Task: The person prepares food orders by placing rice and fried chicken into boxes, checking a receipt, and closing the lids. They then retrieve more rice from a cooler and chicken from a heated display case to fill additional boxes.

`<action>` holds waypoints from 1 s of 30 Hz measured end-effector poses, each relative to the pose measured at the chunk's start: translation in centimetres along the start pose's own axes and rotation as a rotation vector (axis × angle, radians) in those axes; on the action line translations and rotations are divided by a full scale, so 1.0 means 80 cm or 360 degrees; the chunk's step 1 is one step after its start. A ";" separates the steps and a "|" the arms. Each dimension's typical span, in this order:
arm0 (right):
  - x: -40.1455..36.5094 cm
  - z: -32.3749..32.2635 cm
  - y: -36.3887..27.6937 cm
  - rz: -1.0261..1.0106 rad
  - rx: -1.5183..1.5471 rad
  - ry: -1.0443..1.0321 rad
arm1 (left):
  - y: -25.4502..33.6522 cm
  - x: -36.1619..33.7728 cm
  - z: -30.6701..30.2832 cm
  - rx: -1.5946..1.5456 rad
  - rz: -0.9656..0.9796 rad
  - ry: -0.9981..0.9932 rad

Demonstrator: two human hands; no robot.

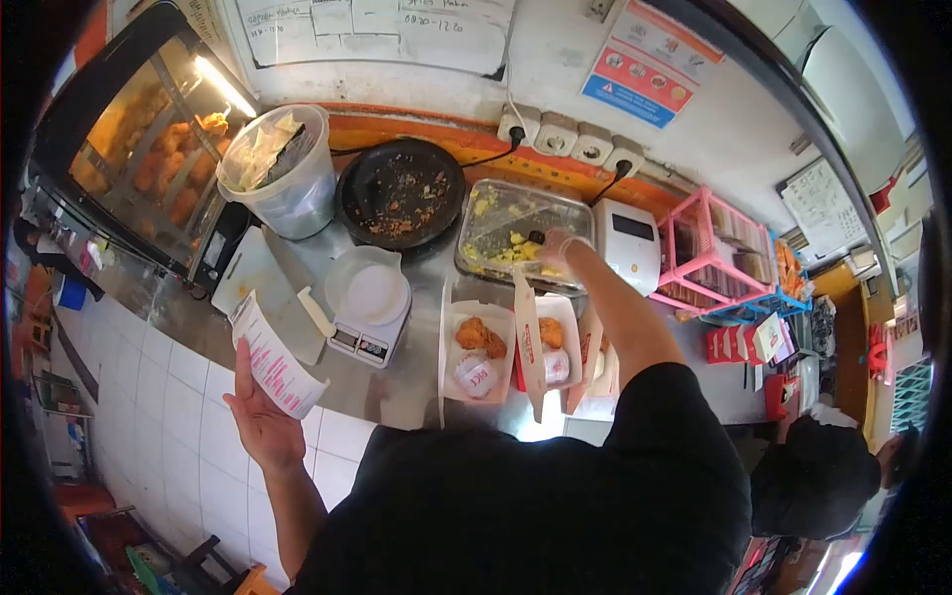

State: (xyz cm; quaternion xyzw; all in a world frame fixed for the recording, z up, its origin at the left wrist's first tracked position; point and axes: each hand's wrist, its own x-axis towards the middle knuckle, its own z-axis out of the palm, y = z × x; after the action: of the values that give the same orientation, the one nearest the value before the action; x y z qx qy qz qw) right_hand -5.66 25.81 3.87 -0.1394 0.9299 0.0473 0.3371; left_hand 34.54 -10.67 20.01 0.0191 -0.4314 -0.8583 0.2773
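Held out at the left, my left hand (266, 421) has its fingers and thumb on a white paper cup (276, 359) with pink print, tilted over the counter's front edge. My right hand (560, 250) reaches into a clear tray (578, 223) of yellow food pieces (518, 250), closed round a dark handle end. Two open food boxes stand below the tray: the left box (446, 332) holds fried chicken (480, 337) and a wrapped white bundle (475, 376). The other shows chicken (550, 332) and a similar bundle (557, 367).
A white scale (372, 342) carries a bowl (372, 293). Behind are a black pan (401, 193), a plastic bucket (297, 198) and a white appliance (630, 248). A knife (317, 311) lies by a cutting board (260, 283). Another person (818, 476) is at the right.
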 end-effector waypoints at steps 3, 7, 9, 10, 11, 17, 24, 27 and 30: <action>-0.049 -0.017 -0.025 0.0059 0.0194 0.0188 | -0.005 0.004 0.005 0.0067 0.0005 -0.0023; -0.032 0.014 -0.025 -0.0069 -0.0080 0.0568 | -0.017 0.014 0.016 0.0181 -0.0018 -0.0015; -0.032 0.018 -0.032 0.0038 0.0036 0.0586 | -0.016 0.019 0.026 0.0113 -0.0058 -0.0062; -0.034 0.025 -0.022 -0.0129 0.0048 0.0654 | -0.018 0.023 0.029 0.0110 -0.0060 -0.0085; -0.044 0.027 -0.026 -0.0193 -0.0102 0.0691 | -0.015 0.025 0.032 0.0214 -0.0057 -0.0112; 0.005 0.050 0.004 -0.0281 -0.0185 0.0971 | -0.013 0.031 0.040 0.0222 -0.0129 -0.0132; 0.034 0.026 0.007 -0.0076 0.0522 0.0786 | -0.021 0.031 0.039 0.0143 -0.0093 -0.0118; -0.007 -0.005 -0.023 0.0018 0.0507 0.0744 | -0.022 0.029 0.041 0.0215 -0.0053 -0.0174; -0.001 -0.002 -0.030 0.0001 0.0400 0.0717 | -0.020 0.029 0.040 0.0138 -0.0092 -0.0196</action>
State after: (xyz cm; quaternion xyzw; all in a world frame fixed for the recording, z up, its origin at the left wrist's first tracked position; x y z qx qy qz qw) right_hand -4.99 23.47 4.11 -0.1031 0.9801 -0.1008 0.1361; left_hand 30.94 -8.72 21.28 -0.0091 -0.4838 -0.8460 0.2242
